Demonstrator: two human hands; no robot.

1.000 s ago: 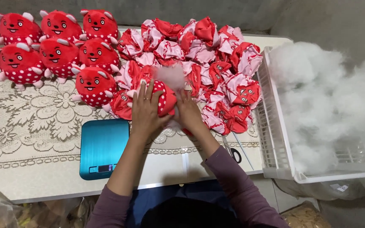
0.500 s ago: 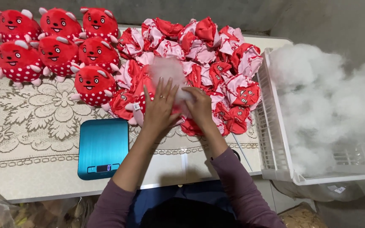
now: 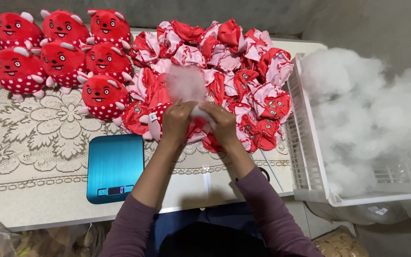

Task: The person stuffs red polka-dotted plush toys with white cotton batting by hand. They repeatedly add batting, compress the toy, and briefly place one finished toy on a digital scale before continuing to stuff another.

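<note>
Both hands up over the table's middle. Left hand (image 3: 176, 121) and right hand (image 3: 222, 123) both pinch a tuft of white stuffing (image 3: 186, 85), fingers closed on its lower end, right above an unstuffed toy skin (image 3: 155, 124). Pile of empty red-pink skins (image 3: 243, 71) behind. Finished red plush toys (image 3: 58, 52) far left, teal scale (image 3: 115, 166) near left, white basket (image 3: 310, 157) of stuffing right.
</note>
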